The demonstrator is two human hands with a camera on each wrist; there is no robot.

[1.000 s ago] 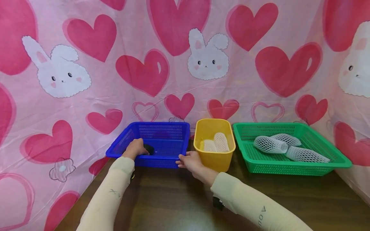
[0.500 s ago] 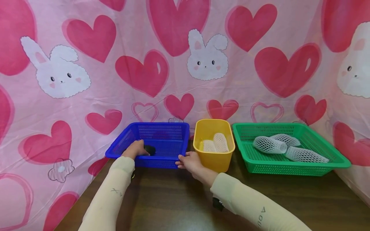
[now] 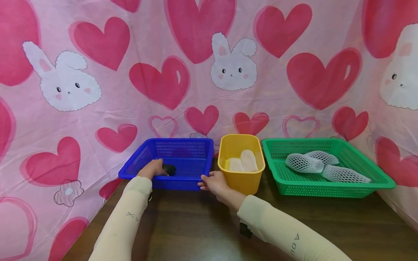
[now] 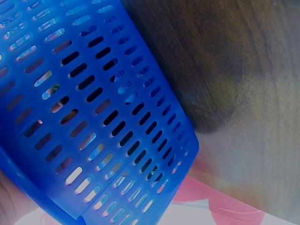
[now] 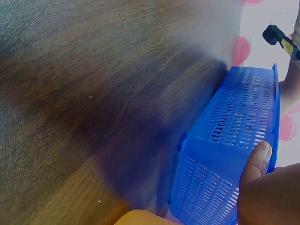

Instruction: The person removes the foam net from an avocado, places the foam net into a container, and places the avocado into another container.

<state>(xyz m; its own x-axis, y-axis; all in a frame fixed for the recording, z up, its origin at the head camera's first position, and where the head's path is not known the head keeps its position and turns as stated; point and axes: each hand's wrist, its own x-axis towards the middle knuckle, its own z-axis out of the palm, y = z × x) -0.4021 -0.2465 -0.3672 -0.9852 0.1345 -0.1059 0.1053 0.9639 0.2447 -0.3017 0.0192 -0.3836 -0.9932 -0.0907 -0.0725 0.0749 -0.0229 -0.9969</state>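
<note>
The blue slotted basket (image 3: 187, 184) stands at the left of the table. My left hand (image 3: 152, 169) reaches over its near rim, with the fingers down inside against a dark rounded thing (image 3: 169, 169). Part of that thing is hidden behind the hand; its kind cannot be made out. The left wrist view shows mostly the basket's outer wall (image 4: 105, 108). At the near right corner, my right hand (image 3: 216, 184) grips the basket's rim, and its thumb (image 5: 258, 159) lies on the outer wall in the right wrist view.
A yellow bin (image 3: 241, 179) with white foam net sleeves (image 3: 249, 161) stands right of the blue basket. Further right is a green basket (image 3: 323, 190) holding several white net sleeves (image 3: 346, 174). A pink cloth with hearts and rabbits (image 3: 196, 90) hangs behind the table (image 3: 189, 224).
A little more of the dark thing shows at the right of my left hand. The right hand keeps its place on the rim.
</note>
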